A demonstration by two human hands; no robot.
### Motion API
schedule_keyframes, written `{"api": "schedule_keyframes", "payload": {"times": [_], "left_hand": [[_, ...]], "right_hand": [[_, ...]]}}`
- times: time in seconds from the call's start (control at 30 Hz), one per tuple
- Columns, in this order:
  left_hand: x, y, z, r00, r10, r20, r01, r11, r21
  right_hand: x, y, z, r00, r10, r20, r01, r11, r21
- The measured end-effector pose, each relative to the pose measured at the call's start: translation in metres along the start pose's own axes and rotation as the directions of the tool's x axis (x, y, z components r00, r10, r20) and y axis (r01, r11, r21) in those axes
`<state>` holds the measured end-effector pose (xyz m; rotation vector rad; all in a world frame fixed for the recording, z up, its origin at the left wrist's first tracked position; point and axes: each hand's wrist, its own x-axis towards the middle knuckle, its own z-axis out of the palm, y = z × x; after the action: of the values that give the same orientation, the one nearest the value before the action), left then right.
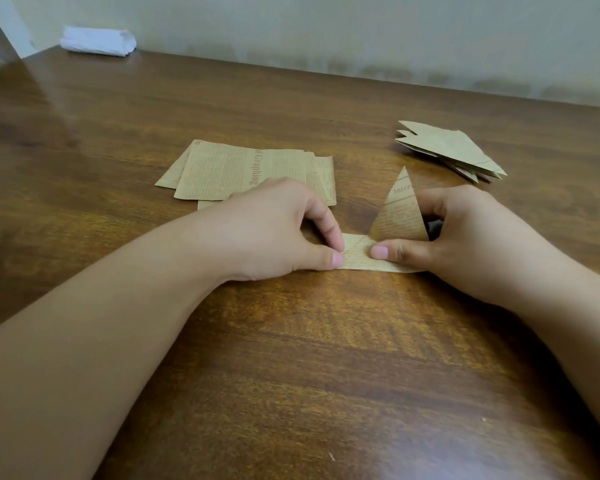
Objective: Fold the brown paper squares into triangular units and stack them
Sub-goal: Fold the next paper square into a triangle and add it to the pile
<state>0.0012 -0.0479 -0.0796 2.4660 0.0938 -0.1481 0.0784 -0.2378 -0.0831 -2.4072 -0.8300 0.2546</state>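
Now left hand [284,226] pinches the paper strip [361,259] flat; right hand's [465,237] grip lifts its triangular flap [400,213].

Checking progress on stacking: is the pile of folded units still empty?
No, several folded triangular units already lie stacked on the table, right of the flat squares.

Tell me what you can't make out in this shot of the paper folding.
Head view only:
- Left end of the paper being folded: covered by the left hand.
- How many flat sheets remain: they overlap, and the left hand hides the near edge.
- Count of folded units: layers too thin.
- White bundle: too blurred to identify.
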Motion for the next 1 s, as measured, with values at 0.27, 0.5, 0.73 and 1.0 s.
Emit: {"api": "schedule_keyframes", "payload": {"times": [0.27, 0.5, 0.73, 1.0], "left_hand": [[-0.002, -0.001, 0.001, 0.995, 0.089, 0.045, -0.092, 0.994, 0.060], [-0.002, 0.001, 0.001, 0.993, 0.091, 0.082, -0.101, 0.986, 0.130], [-0.001, 0.001, 0.000, 0.991, 0.080, 0.109, -0.098, 0.980, 0.173], [-0.001, 0.001, -0.001, 0.991, 0.081, 0.107, -0.097, 0.983, 0.157]], "right_hand": [[-0.003, -0.009, 0.003, 0.992, 0.113, -0.061, -0.117, 0.990, -0.075], [-0.004, -0.021, -0.005, 0.948, 0.292, -0.126, -0.309, 0.940, -0.148], [-0.008, -0.019, -0.008, 0.910, 0.361, -0.203, -0.396, 0.903, -0.168], [-0.026, -0.043, 0.017, 0.983, 0.154, -0.099, -0.166, 0.978, -0.125]]}}
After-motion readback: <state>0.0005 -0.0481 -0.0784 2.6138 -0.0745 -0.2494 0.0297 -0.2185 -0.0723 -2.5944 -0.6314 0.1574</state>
